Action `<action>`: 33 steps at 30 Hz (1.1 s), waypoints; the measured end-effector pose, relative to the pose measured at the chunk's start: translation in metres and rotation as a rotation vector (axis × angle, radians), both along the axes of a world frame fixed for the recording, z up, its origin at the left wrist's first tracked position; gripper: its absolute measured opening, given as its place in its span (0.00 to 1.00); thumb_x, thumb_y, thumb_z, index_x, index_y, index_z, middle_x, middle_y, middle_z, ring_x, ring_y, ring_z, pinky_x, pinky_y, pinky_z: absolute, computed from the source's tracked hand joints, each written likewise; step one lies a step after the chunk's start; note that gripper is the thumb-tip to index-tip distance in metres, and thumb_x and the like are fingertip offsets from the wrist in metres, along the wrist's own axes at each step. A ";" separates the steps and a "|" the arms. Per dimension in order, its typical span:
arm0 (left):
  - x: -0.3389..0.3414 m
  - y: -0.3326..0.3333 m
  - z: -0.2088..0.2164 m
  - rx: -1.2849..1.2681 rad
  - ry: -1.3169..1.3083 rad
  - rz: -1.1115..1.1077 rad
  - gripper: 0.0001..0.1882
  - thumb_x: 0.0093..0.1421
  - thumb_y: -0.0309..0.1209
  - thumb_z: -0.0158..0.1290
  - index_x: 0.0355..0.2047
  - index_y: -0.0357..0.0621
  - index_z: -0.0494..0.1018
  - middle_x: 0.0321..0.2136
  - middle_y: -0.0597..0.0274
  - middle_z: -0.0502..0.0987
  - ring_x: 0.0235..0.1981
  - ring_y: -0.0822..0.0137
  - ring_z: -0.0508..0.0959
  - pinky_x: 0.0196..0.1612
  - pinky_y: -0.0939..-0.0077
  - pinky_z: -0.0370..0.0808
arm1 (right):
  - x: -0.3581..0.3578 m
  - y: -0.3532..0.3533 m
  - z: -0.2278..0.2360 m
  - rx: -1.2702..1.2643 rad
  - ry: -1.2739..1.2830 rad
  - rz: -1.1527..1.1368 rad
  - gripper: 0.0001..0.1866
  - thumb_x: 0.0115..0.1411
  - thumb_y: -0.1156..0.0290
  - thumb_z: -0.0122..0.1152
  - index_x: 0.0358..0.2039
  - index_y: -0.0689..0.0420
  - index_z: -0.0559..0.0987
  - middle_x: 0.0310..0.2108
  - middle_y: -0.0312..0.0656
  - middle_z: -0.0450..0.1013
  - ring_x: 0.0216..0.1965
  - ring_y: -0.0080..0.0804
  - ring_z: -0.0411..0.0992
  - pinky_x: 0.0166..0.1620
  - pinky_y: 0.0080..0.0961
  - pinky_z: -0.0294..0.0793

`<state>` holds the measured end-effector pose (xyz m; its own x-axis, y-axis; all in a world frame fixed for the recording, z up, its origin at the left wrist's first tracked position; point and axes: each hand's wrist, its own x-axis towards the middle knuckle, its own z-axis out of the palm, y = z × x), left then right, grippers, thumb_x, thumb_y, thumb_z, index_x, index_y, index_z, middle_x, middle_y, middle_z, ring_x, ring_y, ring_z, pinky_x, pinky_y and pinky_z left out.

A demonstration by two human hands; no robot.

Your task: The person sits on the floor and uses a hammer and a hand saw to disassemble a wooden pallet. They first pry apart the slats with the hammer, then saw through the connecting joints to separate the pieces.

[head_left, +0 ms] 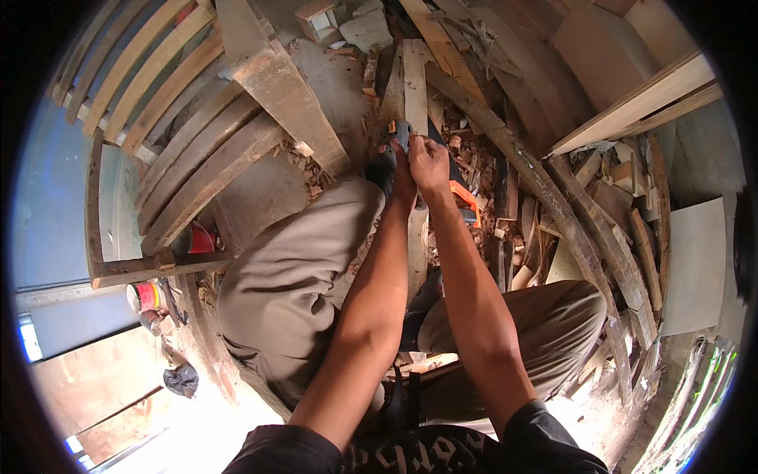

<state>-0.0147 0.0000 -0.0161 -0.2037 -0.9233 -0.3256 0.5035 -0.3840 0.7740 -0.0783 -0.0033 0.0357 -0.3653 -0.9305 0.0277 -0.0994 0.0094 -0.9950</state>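
over the board (415, 75), our left hand (401, 158) grips a grey tool (402, 131); our right hand (429, 164) has fingers curled closed, contents hidden. we seem mid-work, the remainder unclear.

I wear a black short-sleeved T-shirt (395, 441) at six o'clock, pale ornate lettering (450, 454) across its chest. The left sleeve (292, 449) ends toward seven o'clock, the right sleeve (545, 442) toward five. My khaki trousers (292, 261) are loose and creased; the dark patch (380, 171) toward twelve is probably my shoe, though shadowed.
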 end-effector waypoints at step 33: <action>-0.005 0.001 -0.036 -0.015 -0.275 -0.056 0.24 0.71 0.50 0.35 0.57 0.46 0.60 0.51 0.64 0.65 0.54 0.70 0.64 0.57 0.73 0.61 | -0.018 0.032 0.018 0.068 -0.241 0.250 0.20 0.64 0.65 0.53 0.16 0.61 0.70 0.15 0.27 0.62 0.20 0.16 0.56 0.24 0.21 0.56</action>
